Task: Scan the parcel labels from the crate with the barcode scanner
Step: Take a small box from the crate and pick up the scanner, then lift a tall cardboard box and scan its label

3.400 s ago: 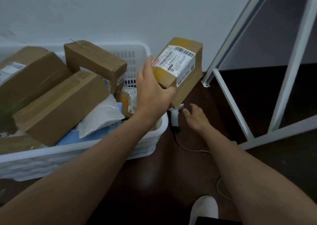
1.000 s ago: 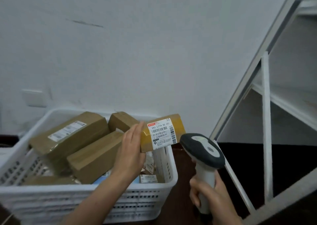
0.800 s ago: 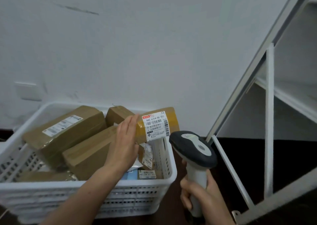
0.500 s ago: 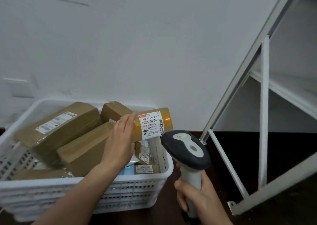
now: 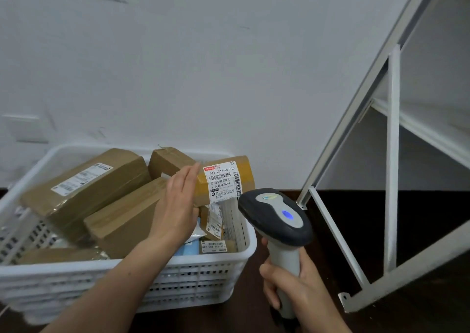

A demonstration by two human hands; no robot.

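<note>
My left hand (image 5: 178, 203) holds a small brown parcel (image 5: 245, 175) above the right end of the white crate (image 5: 122, 279). Its white barcode label (image 5: 222, 181) faces me. My right hand (image 5: 292, 289) grips the pale handle of the barcode scanner (image 5: 276, 218), whose dark head sits just right of and below the label. A blue light glows on top of the scanner head. The crate holds several more cardboard parcels, one large box (image 5: 86, 193) with its own label.
A white metal shelf frame (image 5: 391, 154) stands to the right on the dark floor (image 5: 381, 218). A white wall rises directly behind the crate. Small labelled packets and a blue bag lie at the crate's right end.
The scanner's blue indicator light has come on, and the red dot seen on the parcel half a second ago is gone. Parcel and scanner stay almost in the same place.
</note>
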